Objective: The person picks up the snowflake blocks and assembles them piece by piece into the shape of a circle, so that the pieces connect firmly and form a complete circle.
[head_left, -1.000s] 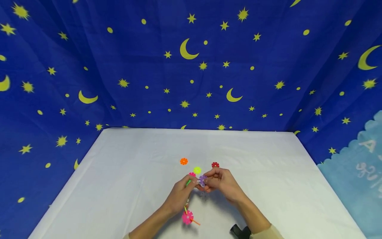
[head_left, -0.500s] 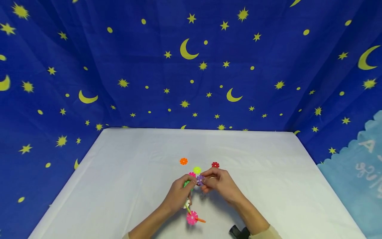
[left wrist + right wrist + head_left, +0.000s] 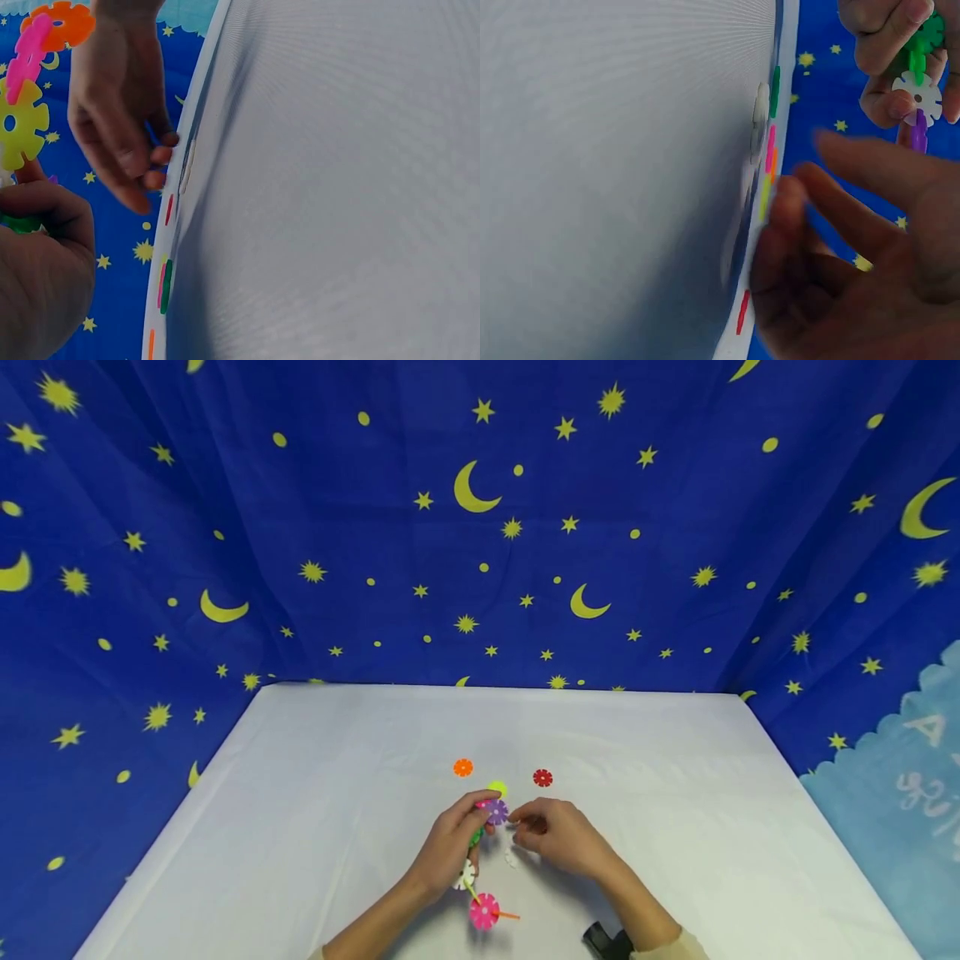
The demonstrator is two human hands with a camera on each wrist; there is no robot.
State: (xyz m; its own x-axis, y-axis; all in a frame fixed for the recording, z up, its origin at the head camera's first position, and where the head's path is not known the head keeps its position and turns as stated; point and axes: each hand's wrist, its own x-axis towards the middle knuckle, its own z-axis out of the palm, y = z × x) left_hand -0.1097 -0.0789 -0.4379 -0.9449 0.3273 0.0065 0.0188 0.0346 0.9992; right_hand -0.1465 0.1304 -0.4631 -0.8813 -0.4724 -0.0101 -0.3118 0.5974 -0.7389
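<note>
My left hand [image 3: 450, 839] grips a chain of interlocking plastic snowflake discs. At its top a purple disc [image 3: 496, 812] sits by the thumb, with a green disc [image 3: 930, 31] and a white disc [image 3: 919, 99] along the chain. Lower down hang a yellow disc [image 3: 22, 124], a pink disc [image 3: 484, 912] and an orange disc [image 3: 71, 26]. Just right of the purple disc, my right hand [image 3: 562, 837] hovers with loosely bent fingers and nothing visible between them. Beneath its fingertips a whitish disc [image 3: 511, 858] lies on the table, hard to make out against the cloth.
Loose discs lie beyond the hands on the white table [image 3: 337, 777]: an orange one [image 3: 463, 767], a yellow one [image 3: 497, 789] and a red one [image 3: 543, 778]. A black object [image 3: 606, 941] is by the right forearm. A blue star-patterned curtain [image 3: 375, 527] encloses the back and sides.
The right hand has let go of the purple disc and drawn slightly right and down. The purple disc stays with the left hand, a little further left.
</note>
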